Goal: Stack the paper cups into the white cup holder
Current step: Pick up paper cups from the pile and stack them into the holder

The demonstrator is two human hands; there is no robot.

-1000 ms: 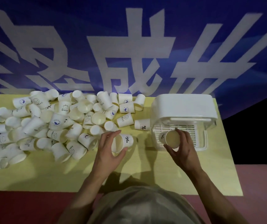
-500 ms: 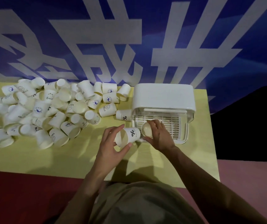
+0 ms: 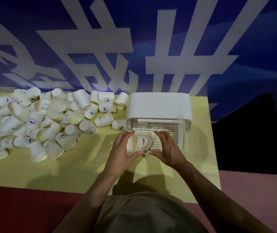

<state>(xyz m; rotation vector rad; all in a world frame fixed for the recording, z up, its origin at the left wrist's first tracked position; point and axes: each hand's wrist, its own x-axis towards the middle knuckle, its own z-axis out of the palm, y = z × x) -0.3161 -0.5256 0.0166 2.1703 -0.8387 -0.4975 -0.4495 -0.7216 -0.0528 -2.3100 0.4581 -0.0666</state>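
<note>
Near edge: person's torso in a grey-brown top, both bare forearms reaching forward over the yellow counter.

Left hand: fingers curled round a paper cup lying on its side, open mouth toward the camera, thumb under it. A second cup with a "%" mark sits just right of it, base end apparently nested into or touching the first; can't tell which. Both cups are at the near left corner of the white cup holder, over its front grille.

Right hand: fingers loosely spread and arched over the near edge of the grille, thumb tip meeting the left thumb under the cups and touching the "%" cup's near side. Can't tell whether it really grips.

Holder: white box with a rounded solid top at the far side, slatted tray in clear plastic at the near side. Stands on the right part of the counter, well clear of the right edge.

One more "%" cup lies on its side, touching the holder's left wall.

Left half of counter: big loose pile of paper cups, mostly on their sides, some printed "HELLO", "Bear" or with a blue whale logo. Pile runs from the far edge toward the middle and off frame left.

Far: blue backdrop with large white characters. Red floor near left, pink near right.
</note>
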